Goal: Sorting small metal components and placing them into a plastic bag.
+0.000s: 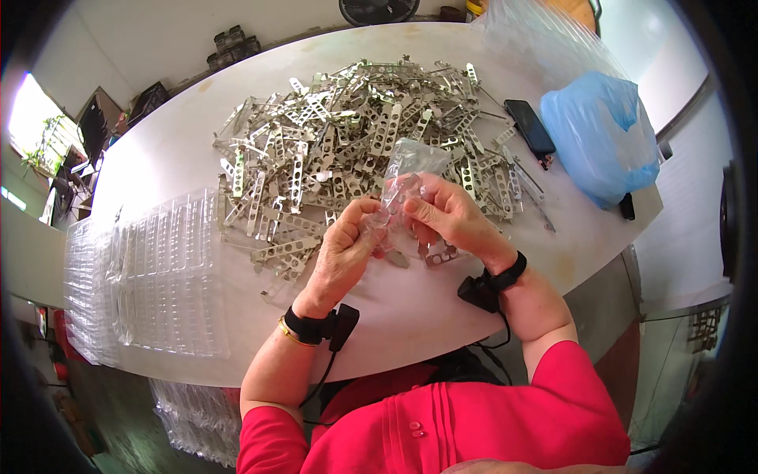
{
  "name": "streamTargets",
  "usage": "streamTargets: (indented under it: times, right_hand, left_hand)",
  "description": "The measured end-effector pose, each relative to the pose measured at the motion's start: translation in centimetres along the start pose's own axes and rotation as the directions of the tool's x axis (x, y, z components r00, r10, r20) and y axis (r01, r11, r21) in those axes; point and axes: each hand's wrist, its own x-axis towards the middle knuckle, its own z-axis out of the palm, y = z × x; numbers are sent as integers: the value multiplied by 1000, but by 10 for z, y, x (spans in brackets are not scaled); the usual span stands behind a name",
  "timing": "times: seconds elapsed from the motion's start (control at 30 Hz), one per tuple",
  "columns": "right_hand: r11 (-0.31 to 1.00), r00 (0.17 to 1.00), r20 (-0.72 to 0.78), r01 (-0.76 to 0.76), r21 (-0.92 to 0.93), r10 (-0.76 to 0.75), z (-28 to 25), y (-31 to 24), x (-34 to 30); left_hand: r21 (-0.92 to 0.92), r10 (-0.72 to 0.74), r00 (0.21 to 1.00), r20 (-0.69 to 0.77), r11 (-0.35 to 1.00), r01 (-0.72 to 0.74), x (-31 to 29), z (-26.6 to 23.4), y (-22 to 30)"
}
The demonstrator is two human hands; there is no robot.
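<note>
My left hand (341, 251) and my right hand (452, 220) together grip a small clear plastic bag (409, 172) over the white table (410, 308). The bag stands up between my fingers, and a perforated metal strip seems to sit inside it. A second perforated strip (439, 256) lies just under my right hand. Beyond the hands spreads a big heap of flat silver metal strips with round holes (347, 142). Both wrists wear black bands with a small black device and cable.
Stacks of clear plastic blister trays (158, 276) lie at the table's left. A black phone (529, 126) and a blue plastic bag (604, 134) sit at the right, with a large clear bag (537, 35) behind. More trays are stacked below the table edge (197, 419).
</note>
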Motion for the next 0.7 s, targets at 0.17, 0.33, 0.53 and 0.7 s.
streamTargets:
  times: [0.17, 0.33, 0.53, 0.7]
  right_hand:
    - [998, 998, -3, -58, -12, 58, 8, -5, -2]
    - [996, 993, 88, -83, 7, 83, 11, -8, -2]
    - [995, 987, 134, -84, -52, 90, 11, -14, -3]
    - [986, 980, 155, -106, -126, 125, 11, -15, -3]
  left_hand:
    - [-27, 25, 1000, 18, 999, -25, 1, 1, 0]
    - [-58, 22, 998, 51, 998, -19, 1, 0, 0]
    - [-71, -36, 998, 43, 997, 39, -1, 4, 11]
    - [-74, -27, 999, 24, 997, 29, -2, 5, 11]
